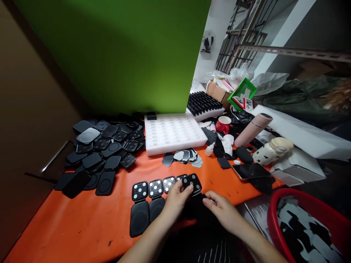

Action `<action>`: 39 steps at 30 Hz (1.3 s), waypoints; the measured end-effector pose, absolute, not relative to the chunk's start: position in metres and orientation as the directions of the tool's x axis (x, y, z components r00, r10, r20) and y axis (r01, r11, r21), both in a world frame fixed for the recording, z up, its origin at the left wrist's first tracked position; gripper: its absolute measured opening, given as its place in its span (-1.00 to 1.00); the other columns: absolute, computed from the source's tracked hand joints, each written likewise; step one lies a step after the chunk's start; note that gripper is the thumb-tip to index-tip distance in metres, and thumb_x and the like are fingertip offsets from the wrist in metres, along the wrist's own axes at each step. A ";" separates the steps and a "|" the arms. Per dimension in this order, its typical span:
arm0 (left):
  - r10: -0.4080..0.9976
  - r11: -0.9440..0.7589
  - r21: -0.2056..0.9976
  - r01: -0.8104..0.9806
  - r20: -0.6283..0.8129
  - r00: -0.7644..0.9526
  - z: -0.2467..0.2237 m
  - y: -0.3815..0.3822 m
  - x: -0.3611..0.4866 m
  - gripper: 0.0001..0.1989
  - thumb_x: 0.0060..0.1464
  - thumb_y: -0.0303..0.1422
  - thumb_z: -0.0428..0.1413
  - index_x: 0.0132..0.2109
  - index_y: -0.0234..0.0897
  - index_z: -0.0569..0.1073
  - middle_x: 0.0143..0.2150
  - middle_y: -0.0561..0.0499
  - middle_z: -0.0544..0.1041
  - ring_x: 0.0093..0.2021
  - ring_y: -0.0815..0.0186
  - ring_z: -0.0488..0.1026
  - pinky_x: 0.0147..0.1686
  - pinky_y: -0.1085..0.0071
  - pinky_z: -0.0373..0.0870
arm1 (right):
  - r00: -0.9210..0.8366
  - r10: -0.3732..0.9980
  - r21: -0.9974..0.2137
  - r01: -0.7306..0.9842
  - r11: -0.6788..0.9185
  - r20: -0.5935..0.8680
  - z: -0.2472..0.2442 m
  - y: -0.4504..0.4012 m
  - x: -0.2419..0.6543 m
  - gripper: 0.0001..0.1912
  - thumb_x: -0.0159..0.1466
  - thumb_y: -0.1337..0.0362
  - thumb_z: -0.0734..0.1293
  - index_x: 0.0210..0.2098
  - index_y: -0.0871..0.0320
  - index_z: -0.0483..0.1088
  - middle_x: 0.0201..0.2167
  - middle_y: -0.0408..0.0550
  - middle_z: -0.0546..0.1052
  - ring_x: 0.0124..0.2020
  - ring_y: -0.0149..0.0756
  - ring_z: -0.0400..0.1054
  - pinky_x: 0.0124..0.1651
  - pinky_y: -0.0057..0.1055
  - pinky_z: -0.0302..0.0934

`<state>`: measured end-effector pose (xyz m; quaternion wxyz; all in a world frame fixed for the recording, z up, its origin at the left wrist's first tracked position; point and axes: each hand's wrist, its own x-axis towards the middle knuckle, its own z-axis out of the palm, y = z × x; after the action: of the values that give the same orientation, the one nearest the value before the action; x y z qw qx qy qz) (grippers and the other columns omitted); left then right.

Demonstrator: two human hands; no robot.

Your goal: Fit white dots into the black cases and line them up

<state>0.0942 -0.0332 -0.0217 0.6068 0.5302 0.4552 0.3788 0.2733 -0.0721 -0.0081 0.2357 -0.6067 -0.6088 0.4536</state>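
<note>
My left hand [178, 195] pinches the edge of a black hinged case [192, 182] whose raised square panel carries several silver dots. The lower part of that case is dark and hard to make out. Fingers curled, my right hand [219, 207] holds the case's lower right side. To the left, opened black cases [139, 219] lie in a row on the orange table [82, 226], dotted panels at the far side. Behind them rests a small pile of grey and black cut sheets [189, 156].
A heap of black cases [101, 157] covers the back left. A white foam tray [175, 133] stands at the back. On the right are a phone [248, 171], a pink bottle [253, 129], a red mug [223, 125] and a red basin [274, 219].
</note>
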 end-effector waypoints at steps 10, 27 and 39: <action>0.753 -0.522 0.599 0.607 -0.010 0.658 -0.037 -0.064 0.097 -0.31 0.02 -0.15 0.06 0.26 -0.09 0.00 0.30 -0.02 -0.01 0.28 0.01 -0.14 0.16 -0.12 -0.27 | 0.008 0.953 -0.476 0.865 -0.158 -0.302 -0.036 -0.038 0.289 -0.77 0.17 0.10 0.22 -0.35 0.15 0.29 -0.39 0.00 0.47 -0.35 -0.21 0.35 -0.33 -0.39 0.09; 0.954 -0.091 0.399 0.913 0.296 -0.035 -0.022 -0.019 -0.040 -0.60 0.15 -0.23 -0.12 0.07 -0.29 0.29 0.21 -0.20 0.13 0.17 0.05 0.14 0.09 0.12 0.12 | 0.219 0.976 -0.725 0.671 -0.156 -0.007 -0.026 -0.048 0.288 -0.62 0.27 0.14 0.10 -0.04 0.18 0.32 -0.04 0.11 0.40 0.00 -0.12 0.26 0.04 -0.20 0.14; 0.921 0.379 0.328 0.865 -0.041 -0.388 -0.034 -0.003 -0.148 -0.25 -0.03 0.05 -0.05 0.19 -0.37 0.10 -0.02 -0.31 0.39 -0.08 -0.14 0.38 -0.28 0.15 0.35 | 0.171 0.985 -0.824 0.559 -0.089 0.010 -0.012 -0.050 0.250 -0.69 0.27 0.10 0.12 -0.14 0.10 0.34 -0.13 0.04 0.44 -0.07 -0.14 0.28 -0.02 -0.25 0.14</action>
<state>-0.1481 -0.0028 -0.0343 0.1090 0.5424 0.8233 0.1272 0.2502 -0.0503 -0.0116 0.3590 -0.6756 -0.5715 0.2966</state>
